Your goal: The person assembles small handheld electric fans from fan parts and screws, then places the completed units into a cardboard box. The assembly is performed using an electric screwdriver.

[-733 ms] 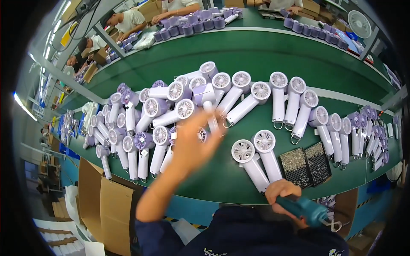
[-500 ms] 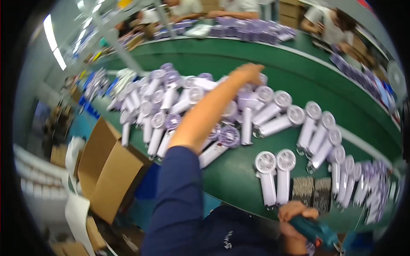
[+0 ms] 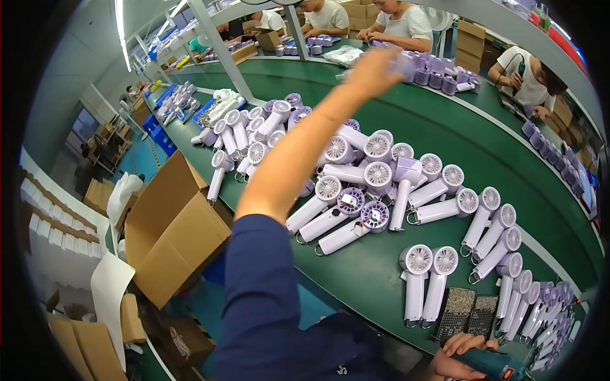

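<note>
My left hand (image 3: 376, 75) reaches over the far side of the green belt, smeared by motion. A blurred lilac thing (image 3: 401, 66) shows at its fingers, and its kind is hard to make out. At the lower right my right hand (image 3: 459, 357) is closed round a teal electric screwdriver (image 3: 492, 363). Just beyond that hand lie two dark trays of small screws (image 3: 456, 311). Two lilac handheld fans (image 3: 416, 289) lie side by side left of the trays. Under my left forearm is a heap of fans; an open-faced fan (image 3: 351, 200) shows its inner parts.
Several fans (image 3: 489, 244) lie in a row along the right of the belt (image 3: 330, 273). An open cardboard box (image 3: 171, 238) stands at the left. Lilac parts (image 3: 438, 73) line the far side, where co-workers (image 3: 406, 25) sit. A grey frame post (image 3: 219, 51) rises at the far left.
My left hand has moved from above the fan heap to farther across the belt. The view has shifted. My right hand still grips the screwdriver.
</note>
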Motion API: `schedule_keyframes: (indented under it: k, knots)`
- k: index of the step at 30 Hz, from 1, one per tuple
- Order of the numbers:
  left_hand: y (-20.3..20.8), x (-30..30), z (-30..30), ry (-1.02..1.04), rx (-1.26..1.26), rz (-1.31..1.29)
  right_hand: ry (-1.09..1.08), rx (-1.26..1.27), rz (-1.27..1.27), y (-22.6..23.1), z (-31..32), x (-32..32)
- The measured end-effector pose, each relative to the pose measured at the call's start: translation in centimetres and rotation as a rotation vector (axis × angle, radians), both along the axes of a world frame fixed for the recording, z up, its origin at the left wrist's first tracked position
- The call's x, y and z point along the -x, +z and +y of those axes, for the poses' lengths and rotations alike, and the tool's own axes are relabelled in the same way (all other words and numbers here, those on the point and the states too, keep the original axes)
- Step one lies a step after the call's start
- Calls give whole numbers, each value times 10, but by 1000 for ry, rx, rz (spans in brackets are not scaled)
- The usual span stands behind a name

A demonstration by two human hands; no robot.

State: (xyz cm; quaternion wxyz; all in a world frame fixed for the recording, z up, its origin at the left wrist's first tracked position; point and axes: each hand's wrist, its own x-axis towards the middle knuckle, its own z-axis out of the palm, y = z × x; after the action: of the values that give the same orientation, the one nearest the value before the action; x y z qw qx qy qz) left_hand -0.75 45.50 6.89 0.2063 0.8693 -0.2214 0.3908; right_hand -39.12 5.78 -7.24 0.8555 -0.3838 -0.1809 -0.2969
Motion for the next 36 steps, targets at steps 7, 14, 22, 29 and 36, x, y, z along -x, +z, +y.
schedule_keyframes:
  k: [7, 14, 22, 29, 36]
  knots:
    - [-3, 88, 222, 732, -8, 134, -33, -42, 123, -18, 1, 22]
    - [-34, 118, 336, 1131, -33, 480, -250, 103, 273, -8, 3, 34]
    - [-89, 104, 338, 1126, 87, 583, -399, 74, 416, -3, 5, 47]
    - [-99, 112, 328, 1078, 93, 337, -294, 19, 417, -5, -4, 47]
    - [-59, 260, 28, 343, 581, 301, -193, 111, 340, 4, 6, 16]
